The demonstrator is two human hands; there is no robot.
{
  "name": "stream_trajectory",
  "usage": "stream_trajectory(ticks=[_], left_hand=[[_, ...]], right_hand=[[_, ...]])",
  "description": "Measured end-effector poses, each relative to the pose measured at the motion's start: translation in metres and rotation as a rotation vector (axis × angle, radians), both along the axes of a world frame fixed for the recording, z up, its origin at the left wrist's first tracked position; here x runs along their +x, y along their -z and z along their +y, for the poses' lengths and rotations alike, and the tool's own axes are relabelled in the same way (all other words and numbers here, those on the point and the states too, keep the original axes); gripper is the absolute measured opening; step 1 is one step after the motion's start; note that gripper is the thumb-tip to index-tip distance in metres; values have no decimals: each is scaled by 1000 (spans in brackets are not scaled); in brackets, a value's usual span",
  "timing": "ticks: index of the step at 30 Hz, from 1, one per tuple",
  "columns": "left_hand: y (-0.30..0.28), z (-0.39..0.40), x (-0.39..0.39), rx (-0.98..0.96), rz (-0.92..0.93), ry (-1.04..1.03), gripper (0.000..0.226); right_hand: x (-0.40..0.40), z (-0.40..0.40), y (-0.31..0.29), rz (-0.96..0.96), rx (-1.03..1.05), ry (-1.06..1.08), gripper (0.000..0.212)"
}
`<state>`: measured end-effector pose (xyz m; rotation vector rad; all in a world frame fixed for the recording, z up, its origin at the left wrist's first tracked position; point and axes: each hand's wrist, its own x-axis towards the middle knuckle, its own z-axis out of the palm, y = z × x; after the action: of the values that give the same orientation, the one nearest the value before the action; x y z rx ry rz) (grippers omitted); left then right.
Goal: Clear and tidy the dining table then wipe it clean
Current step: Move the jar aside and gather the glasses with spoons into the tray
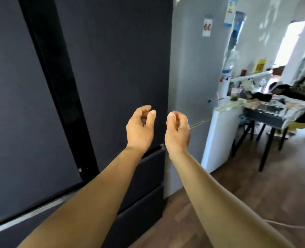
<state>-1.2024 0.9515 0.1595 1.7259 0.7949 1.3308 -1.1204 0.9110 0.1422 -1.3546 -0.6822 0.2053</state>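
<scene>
Dark panels of a tall black fridge (112, 68) are filling most of what I am facing, with a grey fridge (193, 68) standing just beside it on the right. I am holding both arms out in front of me. My left hand (141, 127) is hanging in the air with its fingers loosely curled and holding nothing. My right hand (177, 130) is doing the same just beside it, apart from it, also holding nothing. Neither hand is touching the fridge. Off to my right, well apart from my hands, the dining bench (266, 115) is standing on black legs on the wooden floor (255, 185), carrying a clutter of dark cloth, papers and a glass (235, 93).
</scene>
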Motion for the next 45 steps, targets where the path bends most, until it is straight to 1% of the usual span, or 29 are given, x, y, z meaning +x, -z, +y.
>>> stream_trajectory(ticks=[4, 5, 9, 13, 15, 18, 23, 25, 28, 32, 33, 36, 39, 45], left_hand=[[24, -7, 62, -65, -4, 108, 24], [28, -9, 77, -85, -4, 126, 24], [41, -20, 153, -138, 39, 221, 17], [52, -33, 216, -147, 59, 341, 5], [57, -38, 244, -158, 67, 393, 6], [61, -56, 295, -155, 92, 501, 16], [64, -96, 372, -200, 95, 711, 14], [67, -108, 396, -217, 95, 786, 13], [74, -126, 440, -227, 112, 899, 13], [78, -144, 502, -197, 91, 1024, 12], [76, -152, 523, -211, 66, 1087, 14], [71, -168, 557, -254, 34, 1192, 23], [65, -187, 588, -259, 25, 1336, 15], [66, -236, 622, -285, 106, 1526, 11]], right_hand=[[60, -9, 29, 12, 9, 149, 17], [75, -11, 34, 9, 11, 186, 16], [142, -25, 45, 50, 14, 304, 26], [194, -43, 56, 77, 30, 369, 26], [217, -57, 60, 115, 41, 398, 20], [256, -86, 60, 165, 70, 491, 13], [316, -136, 60, 154, 54, 665, 16], [333, -152, 62, 149, 37, 718, 15], [364, -173, 65, 155, 49, 858, 16], [403, -191, 62, 161, 69, 1027, 23], [417, -198, 58, 153, 89, 1091, 22], [441, -210, 50, 166, 106, 1177, 19], [460, -223, 40, 159, 155, 1295, 19], [477, -268, 39, 168, 77, 1527, 22]])
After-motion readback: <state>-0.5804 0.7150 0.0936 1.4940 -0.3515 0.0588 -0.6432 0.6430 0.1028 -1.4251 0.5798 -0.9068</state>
